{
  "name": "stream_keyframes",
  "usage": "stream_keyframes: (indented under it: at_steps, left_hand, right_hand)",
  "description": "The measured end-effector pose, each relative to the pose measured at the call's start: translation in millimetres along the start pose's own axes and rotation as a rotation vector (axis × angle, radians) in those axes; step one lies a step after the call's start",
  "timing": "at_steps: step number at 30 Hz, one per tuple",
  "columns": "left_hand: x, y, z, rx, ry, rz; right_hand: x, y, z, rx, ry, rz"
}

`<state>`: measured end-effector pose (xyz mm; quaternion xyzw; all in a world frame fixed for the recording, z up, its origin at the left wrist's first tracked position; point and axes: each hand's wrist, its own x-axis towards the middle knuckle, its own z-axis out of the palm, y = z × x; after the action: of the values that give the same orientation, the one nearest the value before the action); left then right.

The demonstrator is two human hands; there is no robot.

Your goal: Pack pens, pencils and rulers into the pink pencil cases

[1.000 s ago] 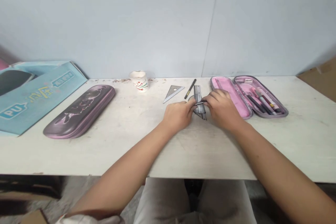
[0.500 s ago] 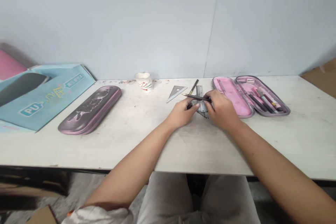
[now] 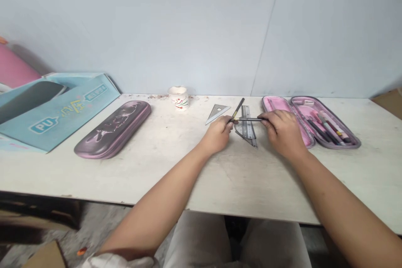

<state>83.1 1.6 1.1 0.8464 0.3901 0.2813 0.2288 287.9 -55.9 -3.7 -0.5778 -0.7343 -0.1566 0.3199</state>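
A thin dark pen [image 3: 249,119] is held level between both hands, just above the table. My right hand [image 3: 282,132] grips its right end with closed fingers. My left hand [image 3: 217,135] pinches its left, gold-tipped end. Under the pen lie a clear ruler [image 3: 248,123] and a clear set square [image 3: 246,134]. A second black pen [image 3: 238,109] lies slanted just behind, and a grey triangle [image 3: 217,112] lies to its left.
An open pink pencil case [image 3: 284,104] holding several pens lies at the right. A shut purple pencil case [image 3: 114,129] lies at the left, beside a blue box [image 3: 59,113]. A small paper cup [image 3: 179,97] stands by the wall. The table's front edge [image 3: 220,213] is near my lap.
The pen has come level between my hands, with the right hand now further right. The view has swung, so everything sits more to the right.
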Motion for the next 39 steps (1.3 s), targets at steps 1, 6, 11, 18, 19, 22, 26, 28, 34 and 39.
stream_keyframes:
  at_steps: [1, 6, 11, 18, 19, 22, 26, 28, 34, 39]
  left_hand:
    - [0, -1, 1.3, 0.035, -0.003, 0.028]
    - [-3, 0, 8.1, 0.256, -0.01, 0.226]
    - [-3, 0, 7.4, 0.386, 0.077, 0.31]
    - [12, 28, 14.4, 0.507, 0.162, 0.332]
    - [16, 37, 18.5, 0.502, 0.188, 0.341]
    - [28, 65, 39.2, 0.467, 0.175, 0.364]
    - [46, 102, 80.7, 0.413, -0.01, 0.378]
    - [52, 117, 99.6, 0.391, -0.105, 0.364]
    - [60, 117, 103.2, 0.397, -0.108, 0.321]
    - [60, 62, 56.7, 0.624, 0.178, 0.088]
  right_hand:
    - [0, -1, 0, -0.009, 0.001, -0.01]
    - [1, -18, 5, -0.06, 0.012, -0.108]
    - [3, -36, 5, -0.075, 0.068, -0.077]
    - [-1, -11, -9, -0.187, -0.07, -0.033]
    - [-3, -2, -14, -0.211, -0.064, 0.008]
    - [-13, 33, -31, -0.26, 0.034, 0.208]
    - [-31, 78, -42, -0.304, 0.103, 0.494]
    - [-36, 91, -41, -0.328, 0.041, 0.598]
    - [-33, 97, -31, -0.366, -0.039, 0.637]
    - [-33, 88, -29, -0.363, -0.007, 0.531]
